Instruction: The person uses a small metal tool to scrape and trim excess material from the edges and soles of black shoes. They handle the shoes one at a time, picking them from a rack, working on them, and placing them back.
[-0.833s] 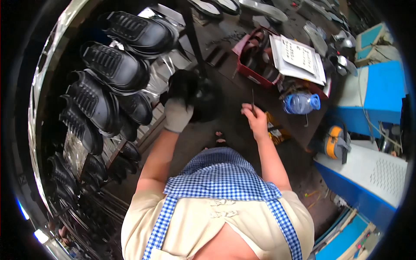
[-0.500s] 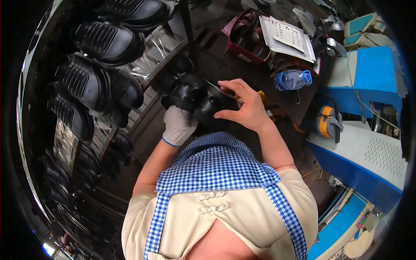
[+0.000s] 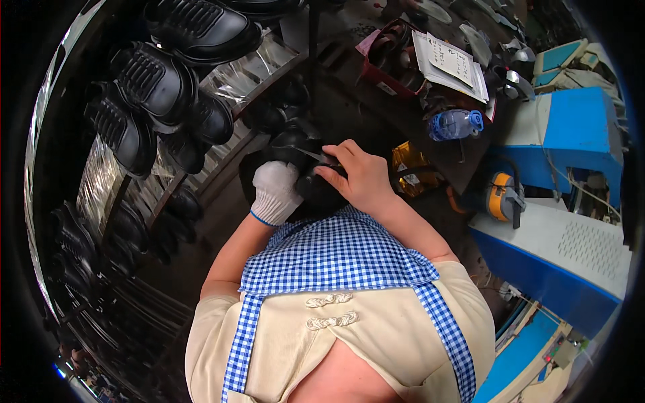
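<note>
My left hand [image 3: 275, 191], in a white knit glove, grips a black leather shoe [image 3: 295, 138] in front of my apron. A second rounded black shoe part [image 3: 318, 190] sits close beside it; where one ends and the other begins is hard to tell in the dark. My bare right hand [image 3: 363, 176] is closed in a pinch above the black leather. Between its thumb and fingers a thin, pale sliver [image 3: 310, 156] points toward the shoe, too small to name. The gloved fingertips are mostly hidden.
Racks of black lace-up shoes [image 3: 154, 77] stand at the left. At the far right of centre are a red box [image 3: 383, 79], papers [image 3: 451, 62] and a clear plastic bottle [image 3: 451, 125] on a dark table. Blue and white machines [image 3: 551, 248] line the right side.
My right hand has moved left and closer to the shoe, and its spread thumb and fingers have drawn together. My gloved hand has turned slightly over the shoe.
</note>
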`<action>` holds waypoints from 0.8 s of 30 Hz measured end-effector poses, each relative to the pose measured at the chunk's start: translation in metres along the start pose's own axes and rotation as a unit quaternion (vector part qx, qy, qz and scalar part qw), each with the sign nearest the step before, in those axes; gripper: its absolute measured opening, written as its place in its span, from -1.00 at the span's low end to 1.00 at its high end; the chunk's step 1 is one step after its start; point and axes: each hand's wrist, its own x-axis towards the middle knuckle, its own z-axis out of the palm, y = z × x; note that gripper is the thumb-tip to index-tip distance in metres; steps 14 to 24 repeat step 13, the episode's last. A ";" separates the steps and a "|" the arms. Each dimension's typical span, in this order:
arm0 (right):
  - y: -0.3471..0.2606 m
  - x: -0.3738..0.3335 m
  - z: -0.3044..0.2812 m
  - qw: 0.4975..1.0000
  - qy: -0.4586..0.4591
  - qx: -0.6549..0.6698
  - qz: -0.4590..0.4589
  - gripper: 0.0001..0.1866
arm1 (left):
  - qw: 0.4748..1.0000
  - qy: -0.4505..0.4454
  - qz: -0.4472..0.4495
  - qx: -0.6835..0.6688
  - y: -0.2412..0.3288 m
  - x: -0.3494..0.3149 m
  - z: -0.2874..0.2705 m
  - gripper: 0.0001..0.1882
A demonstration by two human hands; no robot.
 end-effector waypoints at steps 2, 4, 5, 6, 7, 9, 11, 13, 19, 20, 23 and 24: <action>-0.007 0.000 -0.003 1.000 -0.007 -0.017 -0.001 -0.58 | 0.998 0.044 0.008 -0.032 0.006 -0.003 -0.009 -0.69; -0.008 -0.002 -0.002 1.000 -0.002 -0.015 0.000 -0.62 | 1.000 0.017 0.001 -0.001 0.010 -0.006 -0.019 -0.70; -0.009 -0.004 -0.002 1.000 0.001 -0.014 0.000 -0.63 | 1.000 0.003 -0.003 0.014 0.013 -0.008 -0.022 -0.70; -0.011 -0.004 -0.002 1.000 -0.001 -0.011 0.003 -0.65 | 1.000 0.010 -0.010 0.002 0.015 -0.009 -0.025 -0.69; -0.012 -0.005 -0.003 1.000 -0.002 -0.008 0.006 -0.66 | 1.000 0.016 -0.017 -0.010 0.017 -0.010 -0.027 -0.67; -0.015 -0.006 -0.004 1.000 0.001 0.001 0.004 -0.68 | 0.999 0.031 -0.020 -0.030 0.020 -0.013 -0.032 -0.66; -0.014 -0.007 -0.002 1.000 0.011 0.014 -0.004 -0.70 | 0.998 0.047 -0.011 -0.047 0.021 -0.017 -0.035 -0.68; -0.010 -0.005 -0.001 0.998 0.002 0.049 0.038 -0.75 | 0.998 0.047 0.030 0.007 0.015 -0.023 -0.024 -0.65; -0.010 -0.005 -0.001 0.998 0.002 0.049 0.038 -0.75 | 0.998 0.047 0.030 0.007 0.015 -0.023 -0.024 -0.65; -0.010 -0.005 -0.001 0.998 0.002 0.049 0.038 -0.75 | 0.998 0.047 0.030 0.007 0.015 -0.023 -0.024 -0.65; -0.010 -0.005 -0.001 0.998 0.002 0.049 0.038 -0.75 | 0.998 0.047 0.030 0.007 0.015 -0.023 -0.024 -0.65; -0.010 -0.005 -0.001 0.998 0.002 0.049 0.038 -0.75 | 0.998 0.047 0.030 0.007 0.015 -0.023 -0.024 -0.65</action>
